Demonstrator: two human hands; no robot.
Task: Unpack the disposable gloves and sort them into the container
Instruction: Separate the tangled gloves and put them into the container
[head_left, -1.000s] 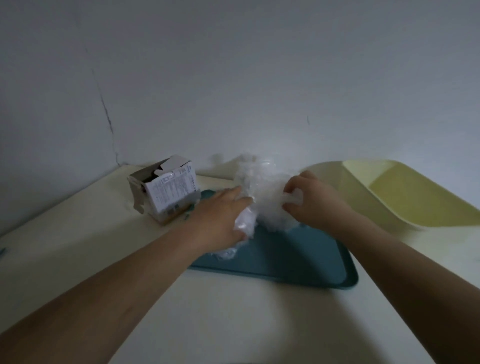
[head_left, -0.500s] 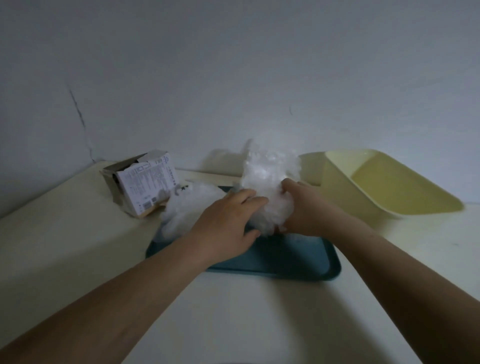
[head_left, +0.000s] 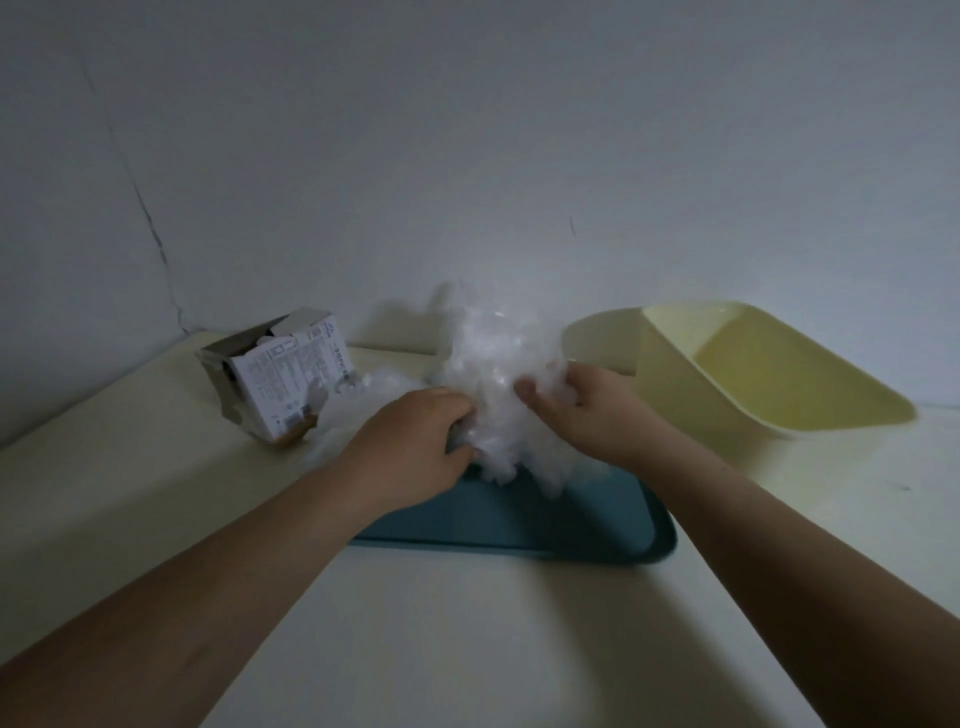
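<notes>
A big crumpled wad of clear disposable gloves (head_left: 501, 364) stands above the far part of the teal tray (head_left: 587, 525). My left hand (head_left: 415, 452) grips its left side with curled fingers. My right hand (head_left: 582, 410) grips its right side, thumb toward me. More loose gloves (head_left: 374, 400) lie on the tray's left end, behind my left hand. The torn-open glove box (head_left: 280, 379) lies tipped on the table to the left. The pale yellow container (head_left: 769, 374) sits to the right, tilted, with nothing visible inside.
The cream table (head_left: 467, 623) meets a grey wall (head_left: 467, 156) just behind the box, the gloves and the container. A corner with a dark crack runs down the wall at the left.
Both hands have closed tighter on the wad and gathered it up into a taller bundle. A separate heap of gloves now shows at the tray's left end.
</notes>
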